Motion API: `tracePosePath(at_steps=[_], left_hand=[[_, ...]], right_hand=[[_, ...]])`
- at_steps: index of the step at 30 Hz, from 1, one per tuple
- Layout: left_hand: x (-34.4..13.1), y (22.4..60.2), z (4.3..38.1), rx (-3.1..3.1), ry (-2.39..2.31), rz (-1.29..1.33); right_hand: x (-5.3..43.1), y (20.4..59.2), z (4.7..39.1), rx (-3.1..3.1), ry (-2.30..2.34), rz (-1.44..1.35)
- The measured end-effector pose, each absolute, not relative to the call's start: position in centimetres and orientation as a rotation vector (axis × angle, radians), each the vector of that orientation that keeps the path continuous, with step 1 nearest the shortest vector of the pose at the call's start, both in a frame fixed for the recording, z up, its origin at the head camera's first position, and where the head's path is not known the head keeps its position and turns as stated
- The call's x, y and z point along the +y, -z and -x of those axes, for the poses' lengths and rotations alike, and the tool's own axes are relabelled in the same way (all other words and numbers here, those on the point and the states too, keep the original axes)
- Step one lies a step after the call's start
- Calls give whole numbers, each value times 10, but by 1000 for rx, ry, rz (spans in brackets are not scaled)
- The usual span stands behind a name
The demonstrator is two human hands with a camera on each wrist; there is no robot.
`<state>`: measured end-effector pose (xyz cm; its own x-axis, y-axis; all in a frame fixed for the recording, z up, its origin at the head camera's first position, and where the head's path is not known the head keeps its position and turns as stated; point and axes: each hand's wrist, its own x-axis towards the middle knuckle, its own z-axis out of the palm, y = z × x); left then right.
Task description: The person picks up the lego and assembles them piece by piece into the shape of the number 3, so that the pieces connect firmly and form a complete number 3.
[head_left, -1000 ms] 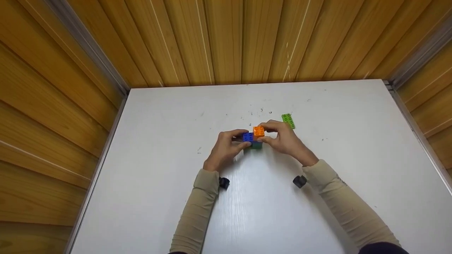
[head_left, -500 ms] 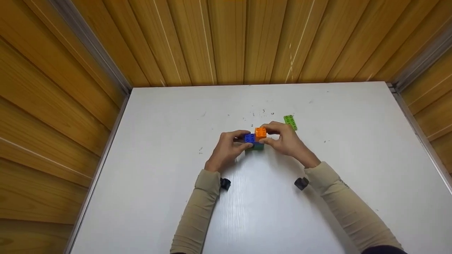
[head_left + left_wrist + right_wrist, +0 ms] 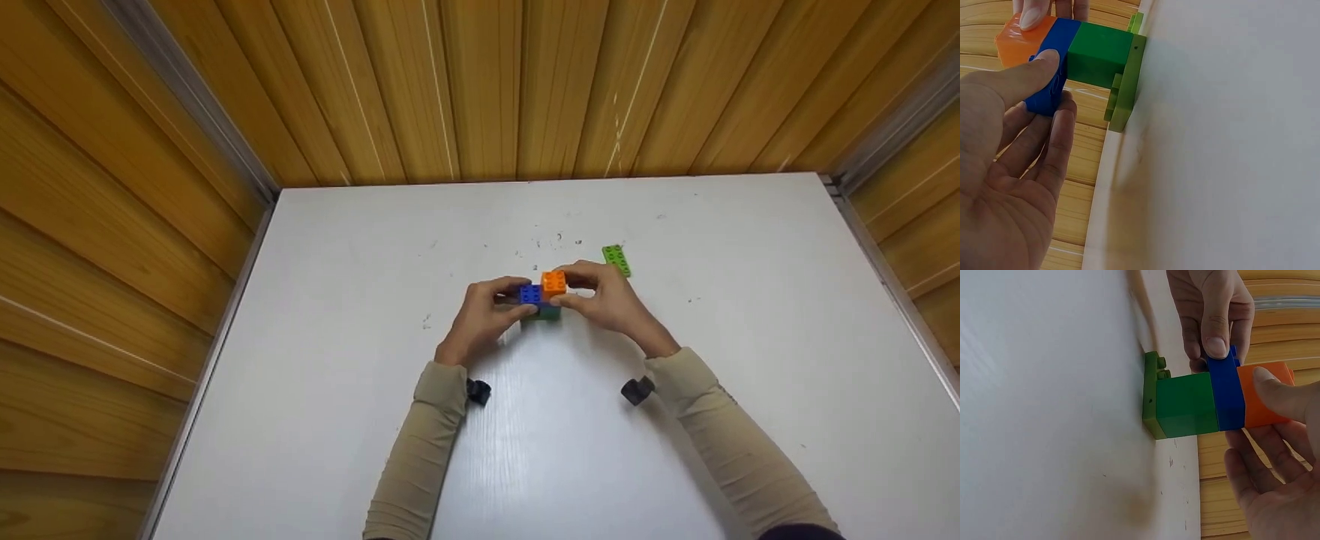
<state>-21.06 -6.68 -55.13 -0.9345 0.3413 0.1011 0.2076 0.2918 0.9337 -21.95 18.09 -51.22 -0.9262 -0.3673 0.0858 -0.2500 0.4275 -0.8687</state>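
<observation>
A stack of toy building bricks stands on the white table. At its bottom is a light green plate [image 3: 1151, 396], under a dark green brick [image 3: 1188, 405]. On that sits a flat blue brick [image 3: 530, 294], its left part jutting out beyond the green one. An orange brick [image 3: 553, 283] tops the blue one's right end. My left hand [image 3: 484, 315] pinches the jutting blue end between thumb and fingers. Thumb in front and fingers behind, my right hand [image 3: 606, 298] grips the orange brick. In the wrist views the orange brick appears flush against the blue.
Behind my right hand, a light green studded plate [image 3: 616, 259] lies loose on the white table [image 3: 337, 300]. Wood-look panels [image 3: 480, 90] wall in the back and sides. Small black devices [image 3: 637, 390] sit at both wrists.
Both hands keep their hold on the bricks, and the stack stays as it was. The whole head view shifted slightly between the first two frames.
</observation>
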Motion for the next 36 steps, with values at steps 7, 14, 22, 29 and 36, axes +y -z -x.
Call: tracePosePath(at_steps=[7,14,22,29,36], left_hand=[[-67,552,209,2394,-1742,-500],[-69,550,210,2410,-1713,-539],[-69,548,210,2414,-1701,-530],[-68,548,210,2426,-1678,-501],[-68,548,210,2441,-1660,-481]], right_hand=[[181,516,216,2519,1599,515],[180,515,214,2517,1624,543],[182,512,215,2526,1590,535],[192,507,217,2529,1605,563],[201,496,220,2554,1575,525]])
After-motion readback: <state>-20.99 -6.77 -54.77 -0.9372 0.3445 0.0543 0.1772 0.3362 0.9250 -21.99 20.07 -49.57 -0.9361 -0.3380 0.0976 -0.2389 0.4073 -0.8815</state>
